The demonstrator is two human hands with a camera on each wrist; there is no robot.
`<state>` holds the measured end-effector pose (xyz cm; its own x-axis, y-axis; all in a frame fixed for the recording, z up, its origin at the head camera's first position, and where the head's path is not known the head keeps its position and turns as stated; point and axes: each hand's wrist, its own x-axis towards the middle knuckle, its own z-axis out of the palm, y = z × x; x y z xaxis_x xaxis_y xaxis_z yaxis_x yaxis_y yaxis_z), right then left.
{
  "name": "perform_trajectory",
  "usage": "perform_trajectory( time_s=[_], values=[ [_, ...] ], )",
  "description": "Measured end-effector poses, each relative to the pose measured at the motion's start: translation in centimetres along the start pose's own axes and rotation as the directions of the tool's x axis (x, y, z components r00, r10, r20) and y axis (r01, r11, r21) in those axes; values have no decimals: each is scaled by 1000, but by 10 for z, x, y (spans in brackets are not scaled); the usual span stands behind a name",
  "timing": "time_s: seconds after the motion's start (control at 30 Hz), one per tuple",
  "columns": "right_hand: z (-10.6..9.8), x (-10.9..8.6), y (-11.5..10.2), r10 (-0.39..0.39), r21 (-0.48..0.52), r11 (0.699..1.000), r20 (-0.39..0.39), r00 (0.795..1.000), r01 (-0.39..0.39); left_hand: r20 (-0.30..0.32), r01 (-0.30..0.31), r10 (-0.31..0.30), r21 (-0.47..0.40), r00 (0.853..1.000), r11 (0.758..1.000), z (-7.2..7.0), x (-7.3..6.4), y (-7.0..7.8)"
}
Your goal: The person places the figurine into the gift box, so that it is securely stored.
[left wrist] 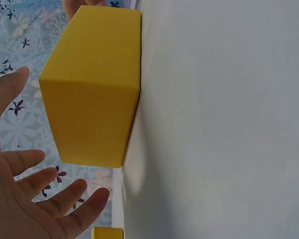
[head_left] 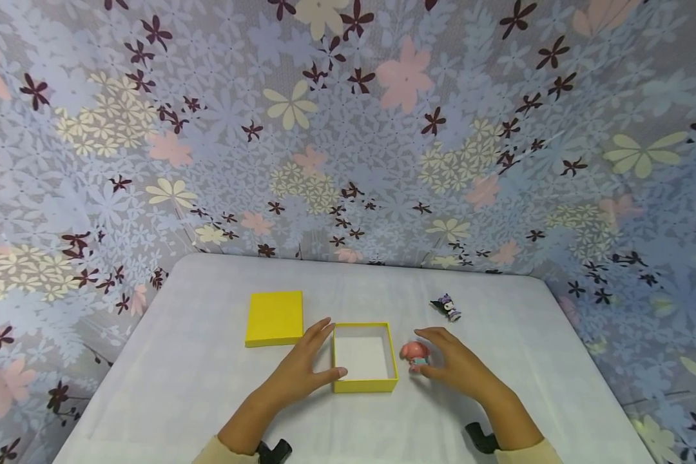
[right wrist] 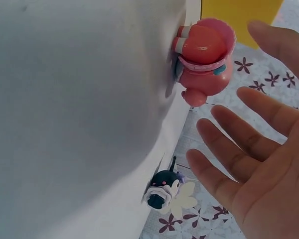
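Note:
A square box with yellow sides and a white inside sits uncovered on the table between the two hands. My left hand is spread at the box's left side, its fingers loosely extended and holding nothing. Just right of the box lies a pink figurine with a light blue part. Over its right side hovers my right hand, fingers spread; the right wrist view shows a gap between the fingers and the pink figurine.
A yellow lid lies behind and left of the box. Farther back on the right is a small black and purple figurine. The white-covered table ends against a flowered cloth at the back and sides.

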<state>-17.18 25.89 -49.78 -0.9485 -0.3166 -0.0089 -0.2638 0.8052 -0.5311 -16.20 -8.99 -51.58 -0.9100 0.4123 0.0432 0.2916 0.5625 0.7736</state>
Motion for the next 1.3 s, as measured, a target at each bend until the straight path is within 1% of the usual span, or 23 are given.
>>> perform_trajectory(
  time_s=[0.13,0.3,0.47,0.6,0.7,0.8,0.97,1.1,1.3],
  values=[
    [1,2,0,12,1,1000,24,1000,-12,28,6,-6,3,1000,1000,4,1,0],
    [5,4,2,8,0,1000,54,999,-8,60,-7,6,4,998,1000,8,1,-2],
    [8,6,3,-21,-6,1000,66,998,22,66,-8,7,8,998,1000,8,1,-2],
    [8,7,3,-23,-15,1000,78,997,25,71,-5,4,14,997,1000,8,2,-1],
    [8,7,2,-34,-16,999,81,996,36,77,-5,5,2,997,1000,7,3,-1],
    [8,7,1,-49,-17,999,81,996,51,85,-5,7,-23,996,1000,7,4,-1],
    [10,10,2,-46,-47,998,69,997,49,100,0,6,-58,995,998,6,5,-1],
    [11,11,2,-32,-79,996,54,998,36,103,6,0,-54,995,999,7,5,-2],
    [10,12,0,-13,-102,995,36,999,17,97,-2,6,-47,995,999,8,6,-3]
  ],
)
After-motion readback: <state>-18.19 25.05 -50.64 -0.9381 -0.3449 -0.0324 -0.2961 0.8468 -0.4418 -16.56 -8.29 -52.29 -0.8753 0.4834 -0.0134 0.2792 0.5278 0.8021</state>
